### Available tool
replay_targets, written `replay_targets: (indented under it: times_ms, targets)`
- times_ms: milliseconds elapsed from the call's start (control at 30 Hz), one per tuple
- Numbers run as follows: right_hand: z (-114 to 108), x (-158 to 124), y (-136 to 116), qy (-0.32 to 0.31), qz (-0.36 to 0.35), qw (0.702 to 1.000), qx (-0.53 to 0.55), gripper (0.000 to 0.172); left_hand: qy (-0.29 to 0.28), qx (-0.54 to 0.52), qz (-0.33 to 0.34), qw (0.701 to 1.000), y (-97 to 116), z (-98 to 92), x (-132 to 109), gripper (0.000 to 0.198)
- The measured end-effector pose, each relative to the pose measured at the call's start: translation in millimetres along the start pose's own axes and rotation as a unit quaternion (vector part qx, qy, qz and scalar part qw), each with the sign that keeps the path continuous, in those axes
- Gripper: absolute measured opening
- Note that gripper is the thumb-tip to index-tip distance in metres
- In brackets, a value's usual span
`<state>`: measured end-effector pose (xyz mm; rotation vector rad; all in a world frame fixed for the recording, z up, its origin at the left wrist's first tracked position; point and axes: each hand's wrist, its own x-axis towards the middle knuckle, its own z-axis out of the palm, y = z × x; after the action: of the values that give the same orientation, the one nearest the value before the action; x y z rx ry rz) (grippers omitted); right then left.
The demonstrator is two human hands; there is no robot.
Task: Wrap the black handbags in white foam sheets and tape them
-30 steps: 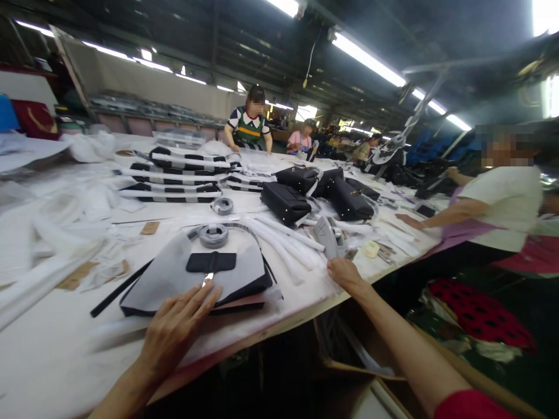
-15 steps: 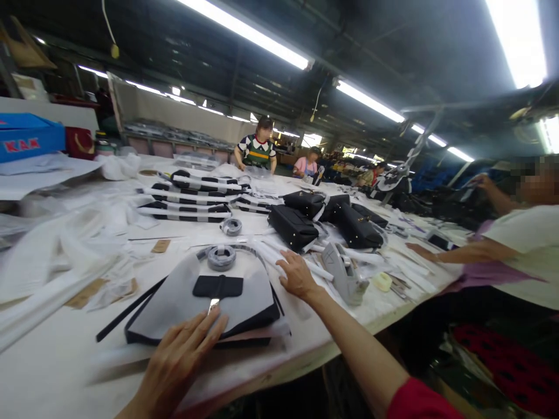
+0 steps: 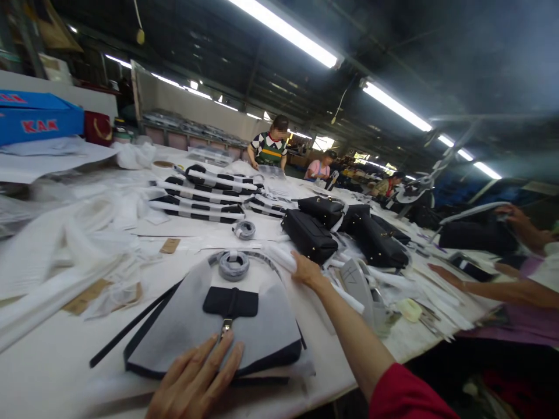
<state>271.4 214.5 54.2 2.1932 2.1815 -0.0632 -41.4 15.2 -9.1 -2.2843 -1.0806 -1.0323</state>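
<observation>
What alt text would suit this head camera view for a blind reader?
The person's left hand lies flat on a grey-wrapped black bag on a cluttered white table; the right hand touches a white paper roll.

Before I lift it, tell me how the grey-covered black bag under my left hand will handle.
The black bag under your left hand lies flat and thin, so it probably sags if lifted by one edge. Its grey cover sheet looks loose and may slip off. The black strap trails loose and would likely drag.

Two grey coils [image 3: 233, 265], one blue box [image 3: 39, 119] — four co-workers [image 3: 271, 148] — at least three black handbags [image 3: 308, 236].
</observation>
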Motion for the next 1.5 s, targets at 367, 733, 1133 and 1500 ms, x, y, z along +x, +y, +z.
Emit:
replay_targets:
  times_ms: [367,733,1133,1500]
  targets:
    - [-77.7,0.3,65.0,0.256,0.079,0.961,0.063,0.078,-0.039,-0.004,-0.005,0.999,0.9,-2.4,-2.6,0.049]
    - [-73.9,-44.7,101.8,0.215,0.051,0.975,0.006,0.022,-0.024,-0.045,-0.021,0.999,4.3,-2.8,3.2,0.047]
    - [20.8,-151.2,136.1,0.013,0.138,0.985,0.104,0.016,-0.012,-0.014,-0.001,1.0,4.3,-2.2,1.8,0.05]
    - [10.6,-156.5,139.0,0.002,0.158,0.966,0.205,0.019,-0.007,0.055,0.088,0.995,-0.8,-10.0,12.5,0.044]
